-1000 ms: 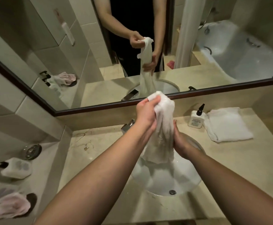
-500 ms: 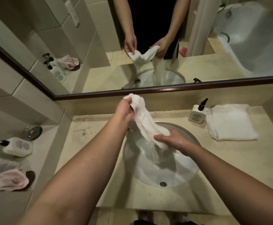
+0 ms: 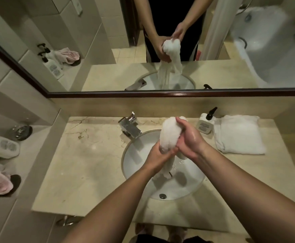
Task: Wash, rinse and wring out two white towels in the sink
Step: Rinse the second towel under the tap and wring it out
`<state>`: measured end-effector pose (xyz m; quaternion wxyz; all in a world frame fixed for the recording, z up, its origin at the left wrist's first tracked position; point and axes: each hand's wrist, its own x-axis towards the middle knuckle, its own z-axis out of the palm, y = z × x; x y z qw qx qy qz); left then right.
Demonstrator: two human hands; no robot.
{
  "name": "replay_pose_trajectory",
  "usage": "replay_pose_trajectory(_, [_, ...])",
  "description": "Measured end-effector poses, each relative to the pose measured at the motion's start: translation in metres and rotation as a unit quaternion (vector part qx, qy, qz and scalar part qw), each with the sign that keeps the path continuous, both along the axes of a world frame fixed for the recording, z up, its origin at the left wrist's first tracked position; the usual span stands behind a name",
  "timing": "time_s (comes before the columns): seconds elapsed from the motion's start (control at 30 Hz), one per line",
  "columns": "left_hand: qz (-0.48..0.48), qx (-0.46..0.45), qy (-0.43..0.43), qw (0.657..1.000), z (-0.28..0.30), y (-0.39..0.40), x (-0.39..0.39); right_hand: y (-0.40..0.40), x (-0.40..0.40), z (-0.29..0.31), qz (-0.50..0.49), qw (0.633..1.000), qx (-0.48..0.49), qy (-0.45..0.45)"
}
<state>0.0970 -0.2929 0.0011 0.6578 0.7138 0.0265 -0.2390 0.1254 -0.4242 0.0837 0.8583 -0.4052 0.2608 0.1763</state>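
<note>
White wet towel is bunched into a thick roll and held upright over the sink, so whatever drips off lands in the basin and not on the counter. Left hand grips the roll low down, fingers curled round it from below. Right hand wraps the upper and middle part from the side, fingers closed over the top end. Both hands are clamped tight on the cloth, touching each other at the roll. Stacked grip like that reads as a wring setup: one hand anchors, the other twists against it. A loose tail of the towel hangs below the left hand into the bowl, near the drain.

Tap sits at the back left of the basin; no stream visible from it, which fits wringing rather than rinsing. Second towel lies folded flat on the counter to the right, well clear of the basin, just beside a pump bottle. It looks dry and untouched, so my guess is the job is under halfway. Risk: splash onto the counter if the twist drifts outside the rim.
</note>
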Motion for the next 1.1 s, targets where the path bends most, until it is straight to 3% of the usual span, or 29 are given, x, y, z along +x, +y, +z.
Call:
replay_pose_trajectory(0.13, [-0.011, 0.093, -0.002, 0.996, -0.017, 0.002, 0.000, -0.017, 0.002, 0.008, -0.007, 0.999, 0.047, -0.014])
replay_pose_trajectory(0.4, [-0.025, 0.186, 0.005, 0.982, 0.004, 0.002, 0.032, -0.057, 0.009, 0.005, -0.030, 0.998, 0.056, -0.027])
replay_pose_trajectory(0.53, [-0.008, 0.152, 0.025, 0.988, 0.027, 0.003, 0.042, -0.081, 0.011, -0.021, -0.024, 0.998, 0.041, 0.040])
replay_pose_trajectory(0.63, [0.008, 0.108, 0.014, 0.994, 0.040, -0.001, 0.046, -0.091, 0.004, -0.045, 0.060, 0.992, -0.021, 0.111])
replay_pose_trajectory(0.83, [-0.026, 0.059, -0.016, 0.998, 0.064, -0.016, 0.042, -0.085, -0.013, -0.065, 0.302, 0.928, -0.156, 0.153])
replay_pose_trajectory(0.87, [-0.035, 0.058, -0.020, 0.997, 0.065, -0.017, 0.042, -0.085, -0.013, -0.065, 0.353, 0.900, -0.212, 0.144])
replay_pose_trajectory(0.93, [-0.073, 0.089, -0.029, 0.993, 0.067, -0.016, 0.043, -0.083, -0.008, -0.064, 0.455, 0.810, -0.355, 0.101])
replay_pose_trajectory(1.0, [-0.139, 0.143, -0.035, 0.979, 0.072, -0.013, 0.047, -0.078, 0.002, -0.060, 0.496, 0.727, -0.475, 0.012])
replay_pose_trajectory(1.03, [-0.174, 0.174, -0.037, 0.969, 0.075, -0.012, 0.049, -0.077, 0.009, -0.058, 0.478, 0.725, -0.493, -0.054])
replay_pose_trajectory(1.1, [-0.225, 0.218, -0.046, 0.948, 0.081, -0.009, 0.053, -0.076, 0.022, -0.045, 0.444, 0.790, -0.393, -0.157])
